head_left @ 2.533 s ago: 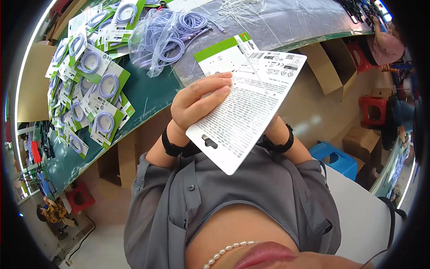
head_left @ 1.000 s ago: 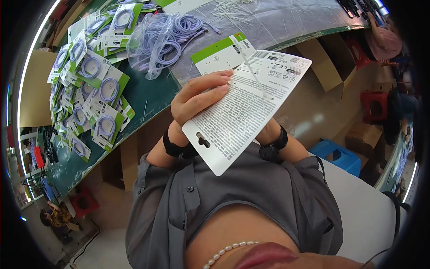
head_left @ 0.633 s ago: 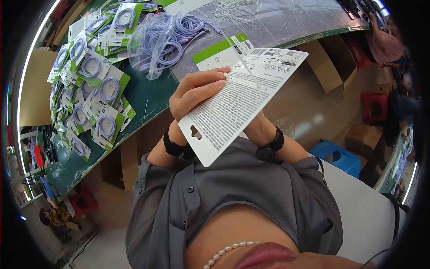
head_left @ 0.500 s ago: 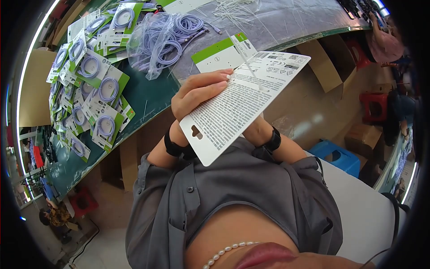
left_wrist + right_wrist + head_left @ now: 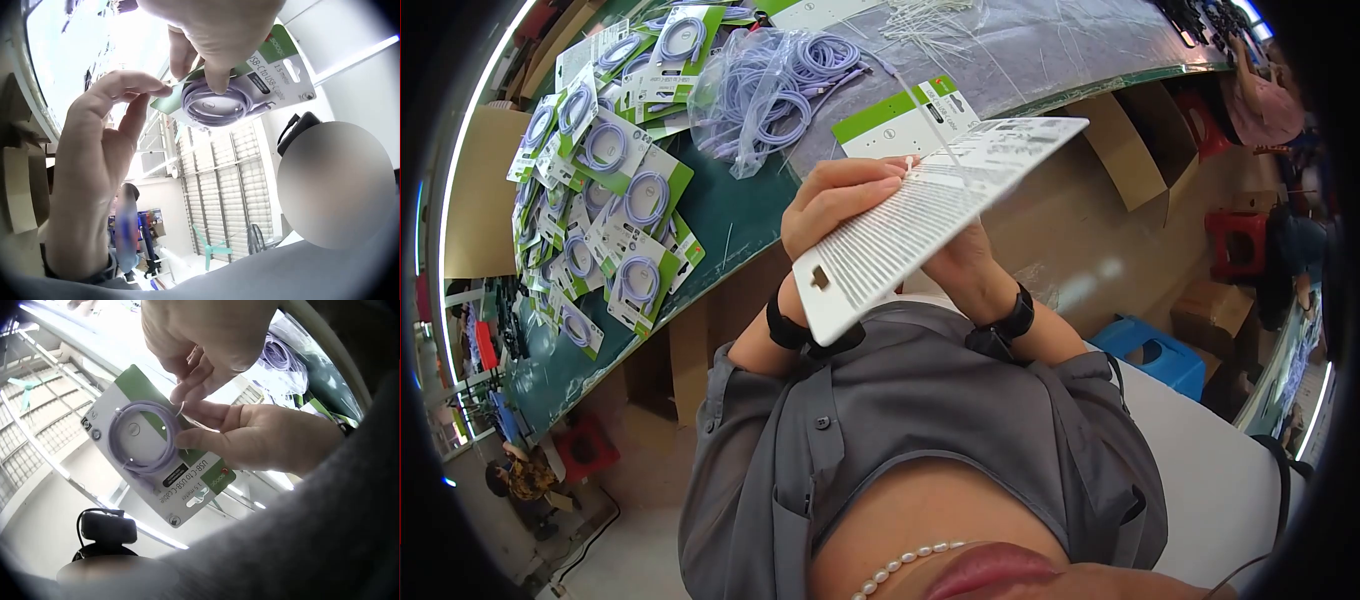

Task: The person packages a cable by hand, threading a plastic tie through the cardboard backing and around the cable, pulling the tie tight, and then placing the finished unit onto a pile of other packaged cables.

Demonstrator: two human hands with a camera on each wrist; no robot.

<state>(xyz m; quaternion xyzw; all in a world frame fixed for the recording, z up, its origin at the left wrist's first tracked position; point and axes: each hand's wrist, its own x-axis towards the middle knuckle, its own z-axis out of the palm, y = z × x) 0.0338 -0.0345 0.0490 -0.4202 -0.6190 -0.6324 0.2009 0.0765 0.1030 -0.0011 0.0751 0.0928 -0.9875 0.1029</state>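
In the head view, my left hand [image 5: 835,205] holds a printed card [image 5: 910,215] by its edge, its back facing up. A white tie [image 5: 930,120] sticks out from that back. Seen in the right wrist view, a coiled lilac cable [image 5: 164,419] lies against the card's front, with my left hand's thumb beside the coil. My right hand [image 5: 206,337] has its fingers bent at the card's edge, their tips pinching a thin white tie [image 5: 180,408]. In the head view, the card partly covers my right hand [image 5: 965,262].
Carded cables [image 5: 640,195] lie piled on the green tabletop [image 5: 735,215] at left. Beside them are a plastic bag of loose lilac cables [image 5: 780,90], a flat green-and-white card [image 5: 890,125] and scattered white ties [image 5: 925,25]. A blue stool [image 5: 1150,355] stands at right.
The card has tilted to a flatter angle, and its near corner has shifted up and to the left. More of my right hand shows beneath it. My left hand keeps its grip.
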